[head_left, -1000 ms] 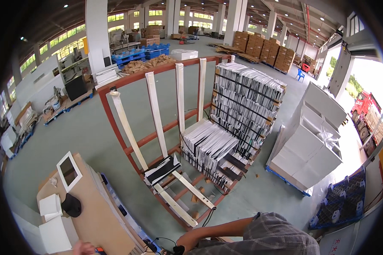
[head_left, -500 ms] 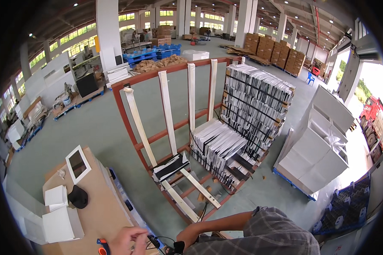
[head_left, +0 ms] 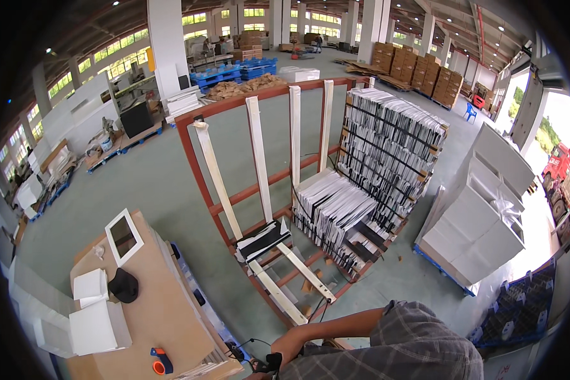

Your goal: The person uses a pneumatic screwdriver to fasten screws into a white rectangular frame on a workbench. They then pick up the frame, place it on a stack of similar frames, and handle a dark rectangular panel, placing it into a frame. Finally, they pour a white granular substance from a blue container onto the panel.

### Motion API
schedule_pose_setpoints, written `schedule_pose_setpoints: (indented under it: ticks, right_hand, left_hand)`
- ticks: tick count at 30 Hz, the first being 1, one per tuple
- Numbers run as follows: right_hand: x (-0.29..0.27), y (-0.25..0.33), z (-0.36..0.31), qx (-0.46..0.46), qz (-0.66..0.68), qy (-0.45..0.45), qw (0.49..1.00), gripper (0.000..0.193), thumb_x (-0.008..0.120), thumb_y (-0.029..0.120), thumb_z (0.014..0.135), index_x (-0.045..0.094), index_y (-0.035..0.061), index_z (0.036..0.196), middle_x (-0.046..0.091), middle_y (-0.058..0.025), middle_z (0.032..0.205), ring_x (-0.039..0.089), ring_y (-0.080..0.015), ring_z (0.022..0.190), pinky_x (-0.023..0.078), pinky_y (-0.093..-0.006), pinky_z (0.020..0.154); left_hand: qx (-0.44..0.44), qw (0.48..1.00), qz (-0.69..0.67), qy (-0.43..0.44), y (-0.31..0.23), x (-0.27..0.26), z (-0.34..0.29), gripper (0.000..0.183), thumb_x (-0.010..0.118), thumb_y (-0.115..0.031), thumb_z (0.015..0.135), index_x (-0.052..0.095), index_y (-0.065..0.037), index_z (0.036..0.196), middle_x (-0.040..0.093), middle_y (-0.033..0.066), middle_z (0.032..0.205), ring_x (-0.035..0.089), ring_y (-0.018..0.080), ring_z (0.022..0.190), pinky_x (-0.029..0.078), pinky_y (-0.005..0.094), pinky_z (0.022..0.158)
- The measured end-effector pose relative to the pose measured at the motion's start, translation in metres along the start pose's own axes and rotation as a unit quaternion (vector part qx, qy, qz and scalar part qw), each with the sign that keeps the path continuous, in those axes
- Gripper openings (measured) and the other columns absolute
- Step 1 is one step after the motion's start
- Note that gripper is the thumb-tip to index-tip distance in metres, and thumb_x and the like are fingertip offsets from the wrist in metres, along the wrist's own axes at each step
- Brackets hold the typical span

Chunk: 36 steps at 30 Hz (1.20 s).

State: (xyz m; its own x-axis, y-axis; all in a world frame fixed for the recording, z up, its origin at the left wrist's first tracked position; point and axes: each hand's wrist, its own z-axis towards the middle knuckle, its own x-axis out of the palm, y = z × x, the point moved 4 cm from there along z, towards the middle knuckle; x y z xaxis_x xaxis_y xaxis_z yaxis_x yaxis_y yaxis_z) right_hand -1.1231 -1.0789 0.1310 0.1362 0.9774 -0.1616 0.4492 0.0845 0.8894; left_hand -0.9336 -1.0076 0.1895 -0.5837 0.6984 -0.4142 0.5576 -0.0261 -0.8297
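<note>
My right arm in a grey plaid sleeve (head_left: 418,339) reaches leftward across the lower edge. My right hand (head_left: 287,347) is bent down at its end, with its fingers mostly hidden. A small black object (head_left: 273,363) sits against that hand, and I cannot tell whether it is held. Thin black cables (head_left: 252,342) run beside it, near the edge of a board-topped stack (head_left: 171,316). An orange and dark blue ring-shaped tool (head_left: 161,361) lies on that stack. My left hand is out of view.
On the stack lie a black cap (head_left: 123,285), white boxes (head_left: 99,328) and a white-framed panel (head_left: 124,237). Ahead stands a red metal rack (head_left: 199,171) with strapped bundles of white strips (head_left: 389,158). At the right, large white blocks (head_left: 472,215) rest on a blue pallet (head_left: 443,271).
My left hand, previously above the stack's near end, has left the view, exposing the ring-shaped tool. The whole scene has shifted slightly right. My right arm stays in nearly the same pose.
</note>
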Motion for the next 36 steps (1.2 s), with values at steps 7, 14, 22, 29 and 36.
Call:
schedule_pose_setpoints:
  ticks: [7,14,22,29,36]
  right_hand:
    - [-0.003,0.002,0.015,-0.022,-0.048,0.012,0.999,0.049,0.075,0.043,0.088,0.067,-0.0053,0.093,0.067,-0.0152,0.073,0.058,-0.0231,0.063,0.047,-0.0419,0.063]
    - [-0.017,0.035,0.005,-0.015,-0.069,-0.014,0.997,0.046,0.076,0.041,0.089,0.067,-0.0045,0.088,0.064,-0.0095,0.069,0.061,-0.0213,0.061,0.049,-0.0389,0.054]
    - [-0.022,0.025,0.010,0.030,-0.068,0.000,0.997,0.067,0.077,0.056,0.080,0.071,-0.0093,0.094,0.073,-0.0233,0.085,0.068,-0.0331,0.075,0.051,-0.0448,0.069]
    - [-0.034,0.030,0.019,0.030,-0.071,-0.012,0.997,0.064,0.077,0.055,0.081,0.071,-0.0079,0.095,0.072,-0.0226,0.083,0.068,-0.0326,0.075,0.051,-0.0438,0.069]
    - [-0.040,-0.011,0.042,-0.048,-0.009,-0.006,0.999,0.056,0.076,0.049,0.086,0.071,-0.0061,0.097,0.072,-0.0176,0.081,0.064,-0.0254,0.071,0.049,-0.0423,0.065]
  left_hand:
    - [-0.030,0.999,-0.029,-0.012,0.005,-0.005,-0.006,0.035,0.055,-0.010,0.090,0.070,0.000,0.120,0.073,0.0238,0.112,0.069,0.0369,0.107,0.051,0.0406,0.095]
    - [-0.079,0.993,-0.048,0.069,-0.009,-0.026,-0.001,0.036,0.059,-0.022,0.096,0.070,0.002,0.121,0.074,0.0204,0.113,0.067,0.0338,0.110,0.048,0.0390,0.101]
    - [-0.041,0.995,-0.057,0.075,-0.006,-0.032,0.013,0.037,0.059,-0.023,0.097,0.069,0.003,0.122,0.074,0.0184,0.110,0.067,0.0341,0.109,0.048,0.0400,0.102]
    - [-0.042,0.994,-0.076,0.073,-0.005,-0.045,0.015,0.039,0.059,-0.024,0.098,0.068,0.003,0.124,0.074,0.0166,0.107,0.067,0.0345,0.108,0.048,0.0409,0.102]
    - [-0.005,0.986,-0.140,0.092,-0.018,-0.078,0.019,0.036,0.059,-0.025,0.100,0.066,0.003,0.122,0.073,0.0125,0.099,0.067,0.0324,0.100,0.050,0.0407,0.096]
